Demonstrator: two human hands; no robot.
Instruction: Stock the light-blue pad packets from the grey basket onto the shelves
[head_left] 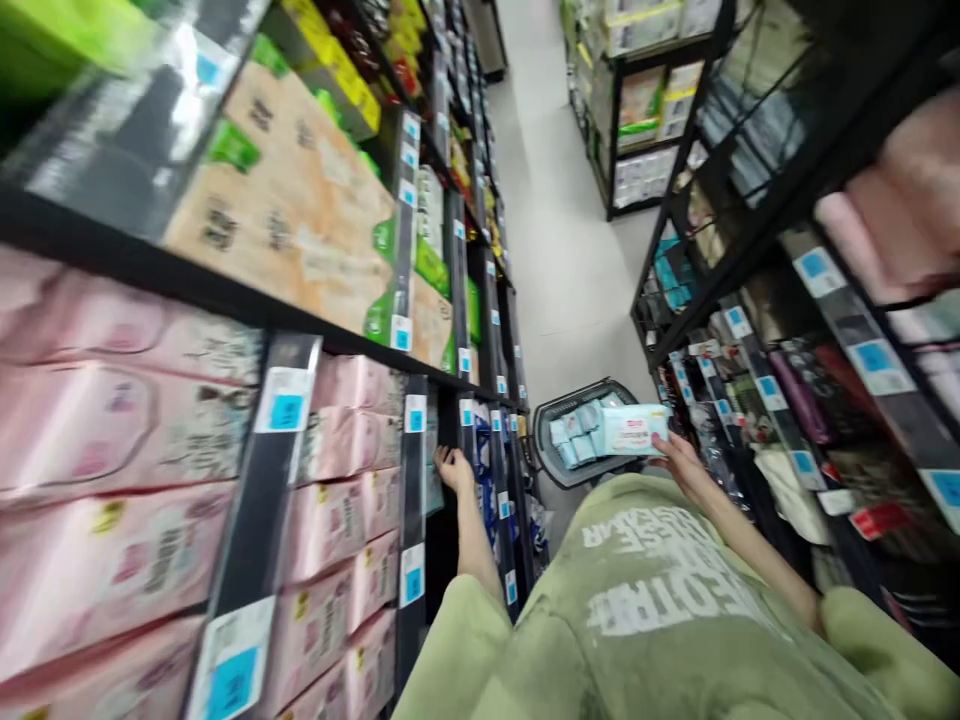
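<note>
At the front edge of a gap in the tall black shelf [135,262], the left hand [455,468] has its fingers loosely curled, and whether they grip anything cannot be told. Over the right edge of the grey basket [574,398], the right hand [675,460] pinches the pale-blue pack [630,430] by one end, probably to clear the rim; smaller blue packs [574,440] lie inside, seemingly kept together by its walls.
</note>
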